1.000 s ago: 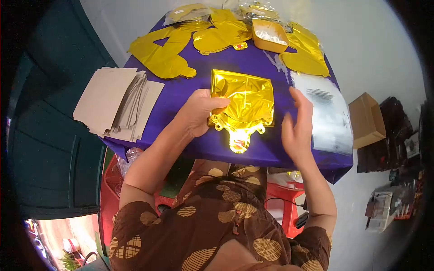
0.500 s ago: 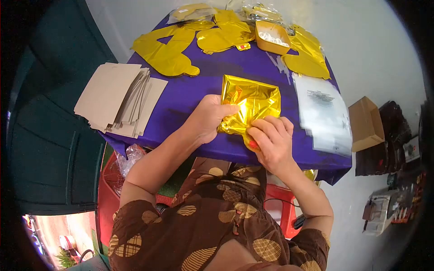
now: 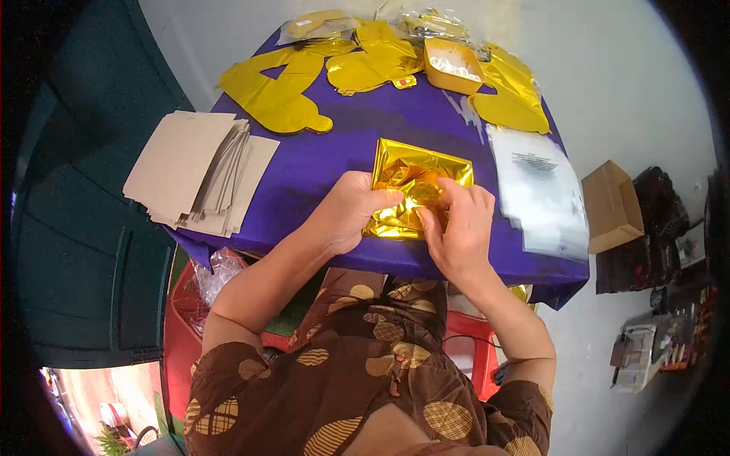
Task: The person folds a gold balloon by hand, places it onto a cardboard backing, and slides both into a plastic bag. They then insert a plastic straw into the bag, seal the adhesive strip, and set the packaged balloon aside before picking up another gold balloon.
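A folded gold foil balloon (image 3: 414,171) lies near the front edge of a table with a purple cloth (image 3: 319,163). My left hand (image 3: 346,209) presses on its left side with the thumb on the foil. My right hand (image 3: 456,224) pinches the lower flap of the foil and holds it folded up over the middle. Both hands touch the balloon and nearly meet over it.
A stack of brown card sheets (image 3: 194,171) overhangs the table's left edge. Clear plastic bags (image 3: 541,190) lie at the right. Several flat gold balloons (image 3: 277,87) and a yellow tray (image 3: 452,64) sit at the back. A cardboard box (image 3: 612,205) and red stool (image 3: 475,346) stand on the floor.
My right hand came down from the air, took hold of the balloon's hanging lower tail and folded it up onto the square. The left hand stayed on the foil.
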{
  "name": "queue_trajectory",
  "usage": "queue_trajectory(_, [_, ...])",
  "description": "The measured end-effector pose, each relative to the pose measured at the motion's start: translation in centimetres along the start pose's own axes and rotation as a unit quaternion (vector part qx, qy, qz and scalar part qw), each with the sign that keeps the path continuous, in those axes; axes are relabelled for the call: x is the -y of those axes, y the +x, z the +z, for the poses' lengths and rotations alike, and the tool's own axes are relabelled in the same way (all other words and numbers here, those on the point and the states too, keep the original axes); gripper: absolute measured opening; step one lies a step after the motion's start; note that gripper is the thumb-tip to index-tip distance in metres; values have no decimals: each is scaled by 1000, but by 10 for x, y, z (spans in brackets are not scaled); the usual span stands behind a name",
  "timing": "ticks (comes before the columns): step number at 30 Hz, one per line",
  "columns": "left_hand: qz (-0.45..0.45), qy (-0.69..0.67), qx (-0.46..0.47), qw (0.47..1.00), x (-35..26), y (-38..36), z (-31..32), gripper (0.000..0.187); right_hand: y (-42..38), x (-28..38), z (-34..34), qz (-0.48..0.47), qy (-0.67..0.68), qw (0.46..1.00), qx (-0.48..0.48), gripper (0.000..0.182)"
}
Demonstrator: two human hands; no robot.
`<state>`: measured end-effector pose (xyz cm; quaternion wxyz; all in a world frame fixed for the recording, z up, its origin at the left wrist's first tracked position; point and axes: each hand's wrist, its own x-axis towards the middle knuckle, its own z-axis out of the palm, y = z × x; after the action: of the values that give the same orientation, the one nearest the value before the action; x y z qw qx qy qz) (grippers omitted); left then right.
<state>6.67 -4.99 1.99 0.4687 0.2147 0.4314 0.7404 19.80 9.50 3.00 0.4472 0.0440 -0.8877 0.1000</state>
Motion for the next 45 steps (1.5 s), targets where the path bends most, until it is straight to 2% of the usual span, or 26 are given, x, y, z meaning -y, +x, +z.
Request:
queue_trajectory(5, [-3, -16, 2, 1000, -1, -3, 2, 26, 4, 4, 2, -47, -69, 995, -60, 49])
queue_trajectory(11, [-3, -35, -15, 999, 2, -2, -7, 28, -10, -1, 1, -95, -73, 993, 12, 51])
queue_trajectory(14, [9, -44, -23, 999, 1, -1, -11, 29, -12, 6, 0, -57, -16, 998, -14, 55])
queue_trajectory(15, [13, -50, -21, 998, -1, -2, -9, 29, -13, 6, -1, -56, -2, 998, -33, 63])
queue_trajectory(18, [13, -46, -16, 999, -3, -4, -11, 30, -18, 4, -2, -29, 10, 999, -25, 69])
queue_trajectory(19, [12, -40, -15, 999, -3, -4, -12, 30, -22, 2, -3, 11, 35, 999, -6, 71])
queue_trajectory(25, [28, -29, -17, 999, 0, -5, -8, 29, -19, 0, -11, -62, 15, 996, 57, 39])
queue_trajectory(28, [47, -12, -23, 999, 1, -7, -5, 28, -15, 3, -10, -38, 23, 998, 38, 25])
queue_trajectory(31, [32, 0, -14, 999, 4, -7, -7, 27, -11, 0, -7, -21, 56, 998, 35, 23])
queue_trajectory(37, [40, -10, -13, 999, 3, -10, 0, 25, -5, 3, -3, 18, 16, 999, 23, 24])
queue_trajectory(45, [32, -1, -18, 999, 1, -12, 1, 27, -6, 4, 8, 0, -56, 998, -8, 43])
